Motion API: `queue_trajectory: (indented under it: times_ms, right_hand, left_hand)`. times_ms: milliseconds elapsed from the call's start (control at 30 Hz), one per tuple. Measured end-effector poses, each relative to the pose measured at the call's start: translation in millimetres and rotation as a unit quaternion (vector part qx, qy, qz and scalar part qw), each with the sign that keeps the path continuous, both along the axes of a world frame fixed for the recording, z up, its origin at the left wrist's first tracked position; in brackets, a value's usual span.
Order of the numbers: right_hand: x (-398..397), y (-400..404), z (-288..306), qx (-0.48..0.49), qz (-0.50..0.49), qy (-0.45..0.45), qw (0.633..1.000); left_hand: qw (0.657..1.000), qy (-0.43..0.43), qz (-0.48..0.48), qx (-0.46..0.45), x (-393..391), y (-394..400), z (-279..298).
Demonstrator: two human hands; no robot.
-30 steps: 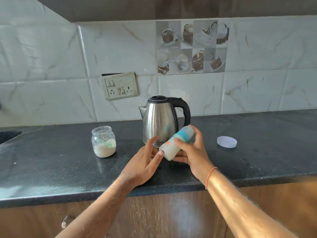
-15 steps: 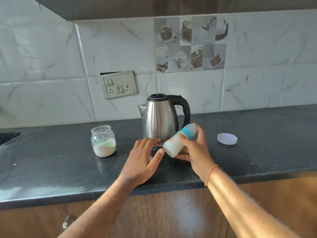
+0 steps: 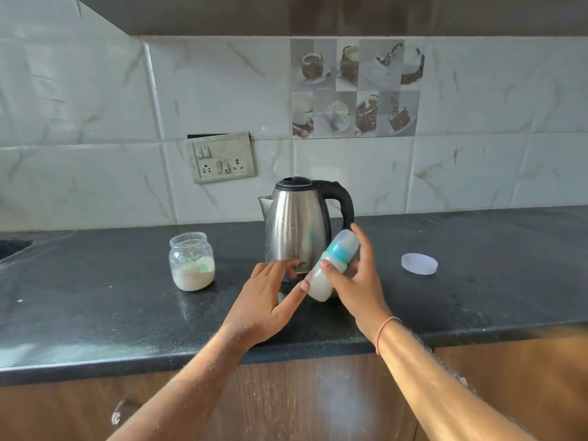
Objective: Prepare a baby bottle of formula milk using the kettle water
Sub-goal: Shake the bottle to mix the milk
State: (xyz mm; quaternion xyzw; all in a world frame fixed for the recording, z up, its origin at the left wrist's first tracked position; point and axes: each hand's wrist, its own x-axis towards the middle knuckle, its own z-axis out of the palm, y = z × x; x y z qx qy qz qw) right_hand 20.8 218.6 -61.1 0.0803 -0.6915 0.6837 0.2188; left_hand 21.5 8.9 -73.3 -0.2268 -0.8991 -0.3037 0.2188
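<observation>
Just in front of the kettle (image 3: 297, 224): right hand (image 3: 358, 281) wrapped around the baby bottle (image 3: 331, 265), tilted, cap end up-right, milky liquid inside. Left hand (image 3: 270, 300) loose and spread, holding nothing, thumb tip touching the bottle's base.

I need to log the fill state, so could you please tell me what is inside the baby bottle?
The translucent baby bottle with teal collar holds milky white liquid; the right hand covers part of it.

kettle (image 3: 296, 224): steel, black handle | bottle (image 3: 331, 265): teal band | counter (image 3: 95, 297): black
</observation>
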Motion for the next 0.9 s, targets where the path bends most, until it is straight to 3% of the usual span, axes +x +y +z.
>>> queue_trajectory:
  times_ms: [133,333,567,900]
  right_hand:
    - [9,-6,1,0.170,-0.007,0.022,0.985]
    - [14,-16,0,0.264,-0.019,-0.013,0.964]
    - [25,-26,1,0.367,-0.071,-0.015,0.927]
    - [27,24,2,0.345,-0.145,-0.082,0.924]
  left_hand:
    - [1.000,-0.016,-0.019,0.018,-2,-1,-1]
    - [0.998,0.007,-0.021,0.058,2,-4,0]
    - [0.994,-0.030,-0.006,0.102,-1,-4,4]
    - [0.989,-0.020,0.001,0.147,1,-9,1]
